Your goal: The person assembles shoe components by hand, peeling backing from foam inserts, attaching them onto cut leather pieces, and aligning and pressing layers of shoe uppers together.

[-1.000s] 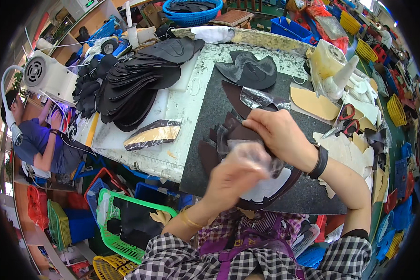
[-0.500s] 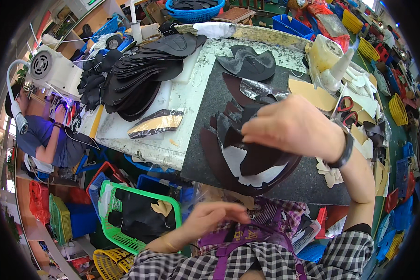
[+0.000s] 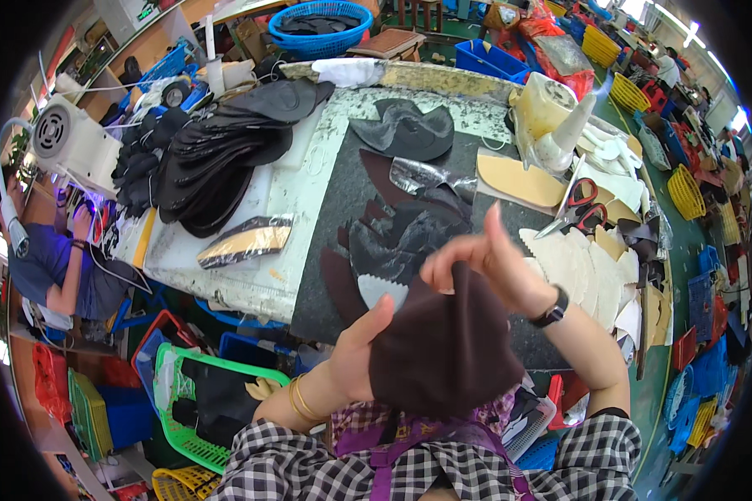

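A dark brown shoe-upper piece [image 3: 451, 351] of thin sheet material is raised in front of my body, a fold standing up in its middle. My left hand [image 3: 355, 355] grips its left edge, thumb on the near face and fingers hidden behind. At the upper edge, the curled fingers of my right hand [image 3: 497, 267] hold the fold, while the thumb points up, away from it. Just beyond lies a pile of black and brown upper pieces [image 3: 409, 234] on the dark mat [image 3: 317, 296], a grey zigzag-edged piece [image 3: 380, 290] showing at its near side.
Stacked black pieces [image 3: 217, 159] and a foil-like striped piece [image 3: 246, 240] lie left on the white table [image 3: 226, 271]. Red-handled scissors [image 3: 578, 200], beige pieces [image 3: 568, 263] and a glue pot [image 3: 543, 117] are at right. A green basket [image 3: 194, 451] stands below; another person sits far left.
The dark brown piece has come off the pile toward my body. My left hand has risen to its edge, and my right hand has drawn nearer with it. The view has shifted.
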`<state>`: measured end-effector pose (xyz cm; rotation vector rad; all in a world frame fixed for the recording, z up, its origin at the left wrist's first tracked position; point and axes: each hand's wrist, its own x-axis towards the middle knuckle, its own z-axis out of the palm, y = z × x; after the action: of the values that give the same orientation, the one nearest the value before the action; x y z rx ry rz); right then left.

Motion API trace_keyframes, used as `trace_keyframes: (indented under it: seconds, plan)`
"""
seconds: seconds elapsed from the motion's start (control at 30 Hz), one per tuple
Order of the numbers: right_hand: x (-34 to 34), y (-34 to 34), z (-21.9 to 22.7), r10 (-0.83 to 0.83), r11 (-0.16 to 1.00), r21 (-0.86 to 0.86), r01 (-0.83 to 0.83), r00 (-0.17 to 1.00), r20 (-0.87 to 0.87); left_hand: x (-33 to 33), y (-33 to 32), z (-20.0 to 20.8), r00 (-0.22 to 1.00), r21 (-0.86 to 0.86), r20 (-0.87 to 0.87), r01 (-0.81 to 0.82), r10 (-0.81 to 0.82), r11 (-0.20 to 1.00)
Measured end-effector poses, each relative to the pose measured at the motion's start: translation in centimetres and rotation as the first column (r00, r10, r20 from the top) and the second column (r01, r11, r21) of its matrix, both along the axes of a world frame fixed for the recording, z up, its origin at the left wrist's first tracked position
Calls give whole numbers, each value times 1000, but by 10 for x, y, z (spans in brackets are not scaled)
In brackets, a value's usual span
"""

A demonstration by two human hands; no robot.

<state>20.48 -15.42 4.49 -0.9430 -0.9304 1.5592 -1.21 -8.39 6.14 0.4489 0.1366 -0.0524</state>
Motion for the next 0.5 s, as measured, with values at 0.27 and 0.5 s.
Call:
trace_keyframes:
  seconds: [0.27, 0.5]
  plan:
    - [-6, -31, 51, 54, 992, -122, 31, 771, 635, -10, 25, -7, 986, 360, 64, -165, 152, 918]
    - [-37, -77, 78, -121, 818, 321, -477, 402, 908, -56, 40, 17, 773, 751, 622, -545, -123, 373]
